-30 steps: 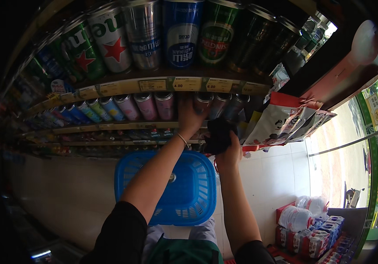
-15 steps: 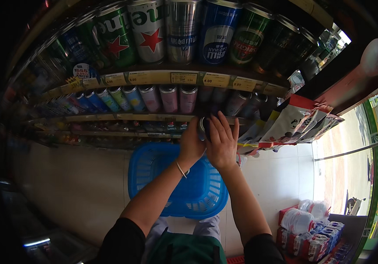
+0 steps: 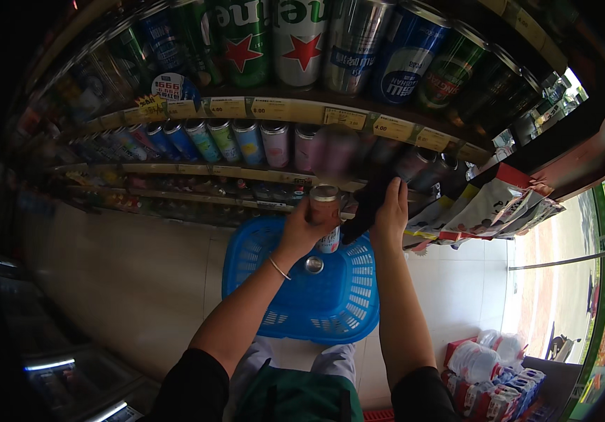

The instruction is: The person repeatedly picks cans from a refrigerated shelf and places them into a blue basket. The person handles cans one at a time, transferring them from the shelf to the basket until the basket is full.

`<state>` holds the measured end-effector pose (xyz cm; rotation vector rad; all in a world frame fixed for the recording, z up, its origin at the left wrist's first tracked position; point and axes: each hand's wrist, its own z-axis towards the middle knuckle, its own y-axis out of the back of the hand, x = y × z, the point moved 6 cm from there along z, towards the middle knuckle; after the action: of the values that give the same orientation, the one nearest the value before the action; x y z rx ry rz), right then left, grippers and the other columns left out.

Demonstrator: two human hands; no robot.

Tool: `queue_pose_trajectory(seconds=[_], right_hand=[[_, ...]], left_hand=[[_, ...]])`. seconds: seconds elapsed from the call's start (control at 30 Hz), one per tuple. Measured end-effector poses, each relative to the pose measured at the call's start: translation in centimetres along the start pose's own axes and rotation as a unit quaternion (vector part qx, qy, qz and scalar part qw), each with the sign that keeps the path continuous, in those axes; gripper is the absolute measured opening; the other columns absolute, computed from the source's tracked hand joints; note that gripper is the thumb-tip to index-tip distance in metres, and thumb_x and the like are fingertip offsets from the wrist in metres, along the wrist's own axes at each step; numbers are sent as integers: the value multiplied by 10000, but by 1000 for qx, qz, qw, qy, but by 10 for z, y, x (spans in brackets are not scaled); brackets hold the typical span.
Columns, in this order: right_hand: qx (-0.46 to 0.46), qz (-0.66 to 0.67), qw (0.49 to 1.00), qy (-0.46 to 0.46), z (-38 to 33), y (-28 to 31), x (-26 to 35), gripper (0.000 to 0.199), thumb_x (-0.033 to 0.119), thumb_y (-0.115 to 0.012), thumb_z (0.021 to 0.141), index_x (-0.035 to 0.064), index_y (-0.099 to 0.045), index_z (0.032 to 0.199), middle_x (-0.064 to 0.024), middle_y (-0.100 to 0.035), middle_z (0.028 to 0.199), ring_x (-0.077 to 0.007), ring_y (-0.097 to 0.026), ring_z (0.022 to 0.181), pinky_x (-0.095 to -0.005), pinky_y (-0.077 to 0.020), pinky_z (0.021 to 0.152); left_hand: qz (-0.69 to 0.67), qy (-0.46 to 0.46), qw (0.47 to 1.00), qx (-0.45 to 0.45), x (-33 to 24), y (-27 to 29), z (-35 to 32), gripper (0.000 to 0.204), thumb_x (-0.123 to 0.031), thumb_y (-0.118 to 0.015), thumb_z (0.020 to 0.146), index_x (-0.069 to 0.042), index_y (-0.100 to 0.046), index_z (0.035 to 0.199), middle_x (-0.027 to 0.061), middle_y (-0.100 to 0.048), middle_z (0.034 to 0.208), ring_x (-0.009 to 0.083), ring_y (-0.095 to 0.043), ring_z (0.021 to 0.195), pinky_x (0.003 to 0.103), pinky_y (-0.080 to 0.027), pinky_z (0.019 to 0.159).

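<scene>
Mid-frame, a blue plastic basket holds one can; the left hand grips a second can, the right hand dark cloth; upper-centre tall cans bear red stars

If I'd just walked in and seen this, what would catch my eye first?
Probably the bright blue basket at the centre, below the shelves, with a silver-topped can inside. Just above its far side, the hands stand out: the left hand grips a drink can, the right hand a dark cloth. Along the top, two big cans with red stars draw the eye.
</scene>
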<state>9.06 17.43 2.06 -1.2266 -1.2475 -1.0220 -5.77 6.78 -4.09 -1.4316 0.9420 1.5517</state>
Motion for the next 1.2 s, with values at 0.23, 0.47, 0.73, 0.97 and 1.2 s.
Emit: queue_pose_trajectory(seconds=[0.23,0.47,0.73,0.97,1.2], right_hand=[[293,-358,812,355,-85,-65,38,470,203,-614,886,79,-514,1328,-177,-369,1450,-348,-370,1332,-476,-280,1115],[342,-398,742,417,-63,-93,12,374,155,-582,840,93,-606,1207,-92,-446,1433,-292,-386,1344,-545,-179,1146],[242,-219,885,333,-27,-77,11,385,149,-577,874,50,-572,1246,-176,-512,1329,-394,-443,1257,-488,-315,1077],[293,-375,811,341,-49,-80,6,378,251,-643,810,76,-643,1145,-131,-590,1233,-360,-544,1145,-434,-450,962],[317,52,941,-101,-18,-47,-35,312,268,-666,894,27,-635,1090,-58,-667,922,-119,-609,754,-257,-497,704]], left_hand=[[-430,213,877,-27,18,0,-10,467,-413,-389,1018,-69,-463,1325,103,-562,1233,196,-581,1104,327,-510,900],[-454,219,863,-20,42,-1,-9,457,-379,-310,1034,-78,-406,1366,104,-546,1281,202,-582,1126,320,-516,899],[-371,277,886,-6,19,-17,-22,448,-477,-378,1002,-109,-547,1193,69,-640,1044,154,-643,924,288,-530,761],[-269,275,923,-16,23,-9,-34,498,-462,-328,1020,-79,-466,1307,115,-616,1168,186,-632,1013,312,-546,830],[-389,261,878,92,-15,-27,-28,631,-654,-378,930,-86,-562,1134,88,-675,891,199,-701,744,300,-594,615]])
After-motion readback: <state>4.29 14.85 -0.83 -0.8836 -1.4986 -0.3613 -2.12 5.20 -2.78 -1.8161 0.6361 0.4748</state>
